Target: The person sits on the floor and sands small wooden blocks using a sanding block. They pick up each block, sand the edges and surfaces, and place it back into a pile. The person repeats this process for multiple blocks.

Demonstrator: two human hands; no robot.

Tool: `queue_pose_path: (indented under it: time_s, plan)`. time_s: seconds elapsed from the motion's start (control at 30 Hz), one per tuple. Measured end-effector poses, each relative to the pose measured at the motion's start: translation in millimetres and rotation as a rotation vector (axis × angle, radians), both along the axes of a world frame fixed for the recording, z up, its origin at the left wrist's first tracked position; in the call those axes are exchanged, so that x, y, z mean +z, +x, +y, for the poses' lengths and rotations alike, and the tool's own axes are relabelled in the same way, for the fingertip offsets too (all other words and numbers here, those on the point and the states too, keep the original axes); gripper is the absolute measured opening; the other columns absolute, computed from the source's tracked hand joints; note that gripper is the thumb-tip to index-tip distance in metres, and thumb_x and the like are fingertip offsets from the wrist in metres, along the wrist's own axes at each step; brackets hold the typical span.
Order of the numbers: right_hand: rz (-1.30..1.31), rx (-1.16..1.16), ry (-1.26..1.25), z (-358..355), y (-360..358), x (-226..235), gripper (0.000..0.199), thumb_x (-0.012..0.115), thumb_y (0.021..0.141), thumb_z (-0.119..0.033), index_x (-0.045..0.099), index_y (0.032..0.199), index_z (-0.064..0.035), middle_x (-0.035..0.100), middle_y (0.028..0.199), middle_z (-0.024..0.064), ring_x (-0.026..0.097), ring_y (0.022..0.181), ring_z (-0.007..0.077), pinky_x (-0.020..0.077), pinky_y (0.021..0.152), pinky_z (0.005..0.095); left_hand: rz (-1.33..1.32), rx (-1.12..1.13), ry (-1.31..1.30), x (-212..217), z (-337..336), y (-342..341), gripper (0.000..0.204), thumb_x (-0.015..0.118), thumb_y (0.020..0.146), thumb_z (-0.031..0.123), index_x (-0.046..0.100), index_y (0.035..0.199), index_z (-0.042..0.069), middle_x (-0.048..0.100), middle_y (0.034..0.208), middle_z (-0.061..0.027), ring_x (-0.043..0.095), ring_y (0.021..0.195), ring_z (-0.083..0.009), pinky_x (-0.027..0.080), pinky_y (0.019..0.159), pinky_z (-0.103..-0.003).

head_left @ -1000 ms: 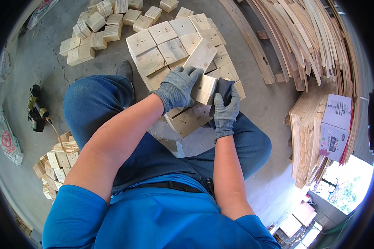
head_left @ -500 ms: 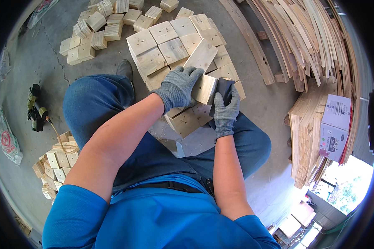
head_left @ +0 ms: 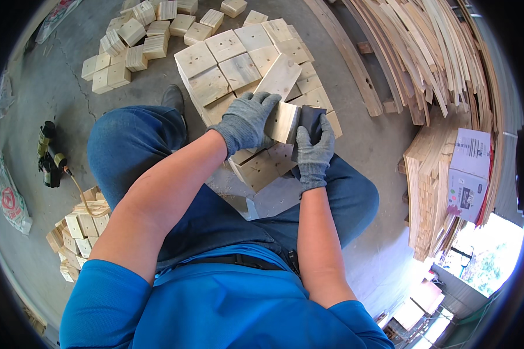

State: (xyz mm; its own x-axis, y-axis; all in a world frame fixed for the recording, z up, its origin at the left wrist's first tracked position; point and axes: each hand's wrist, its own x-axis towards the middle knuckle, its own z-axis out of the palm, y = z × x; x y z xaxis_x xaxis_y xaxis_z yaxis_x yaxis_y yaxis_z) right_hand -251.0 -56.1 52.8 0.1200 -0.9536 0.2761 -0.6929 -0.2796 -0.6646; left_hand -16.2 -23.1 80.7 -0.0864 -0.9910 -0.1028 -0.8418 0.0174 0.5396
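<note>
My left hand [head_left: 247, 119], in a grey knit glove, grips a pale wooden block [head_left: 282, 123] with a small hole in its face. In my right hand [head_left: 315, 152], gloved the same way, is a black sheet of sandpaper [head_left: 312, 119], folded and held against the block's right end. The fingers are curled round both things, and the sheet's underside is hidden. Beneath my hands several wooden blocks stand packed side by side in a cluster [head_left: 239, 70]. A longer flat wooden piece [head_left: 279, 77] lies slantwise on top of them, just beyond the held block.
More blocks [head_left: 131, 32] lie loosely on the concrete floor at far left, and others are stacked [head_left: 78, 232] at near left. A nail gun [head_left: 50, 154] with a hose rests beside my left knee. Long timber strips [head_left: 407, 52] and a cardboard box [head_left: 468, 168] fill the right.
The held block has tilted slightly, and the black sandpaper has shifted a little against its end. Both hands keep their grip.
</note>
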Motion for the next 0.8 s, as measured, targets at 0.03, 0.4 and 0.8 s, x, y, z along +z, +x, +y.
queue_pose_path:
  time_s: [0.03,0.4,0.8]
  plan:
    - [0.014,-0.001,0.0,1,2,3,0.074,0.09,0.086,-0.025,0.059,0.149,-0.0019,0.063,0.139,0.0208,0.063,0.128,0.0367,0.0517,0.112,0.0468,-0.001,0.003,-0.01,0,1,1,0.114,0.095,0.068,0.048,0.043,0.162,0.009,0.053,0.157,-0.0192,0.054,0.141,-0.0424,0.046,0.12,-0.047]
    - [0.231,0.021,-0.045,0,36,45,0.067,0.09,0.085,-0.029,0.065,0.141,-0.0019,0.066,0.132,0.0229,0.064,0.125,0.0381,0.0533,0.108,0.0499,0.113,0.061,0.041,1,5,6,0.129,0.1,0.066,0.041,0.028,0.17,0.015,0.041,0.166,-0.0209,0.046,0.15,-0.0426,0.041,0.127,-0.047]
    - [0.456,0.055,0.059,0,73,75,0.07,0.085,0.086,-0.039,0.064,0.147,-0.012,0.062,0.138,0.0245,0.063,0.122,0.0451,0.0531,0.105,0.0549,0.392,0.135,-0.075,-36,7,14,0.123,0.099,0.065,0.045,0.037,0.164,0.008,0.052,0.156,-0.0245,0.052,0.146,-0.0406,0.044,0.123,-0.046]
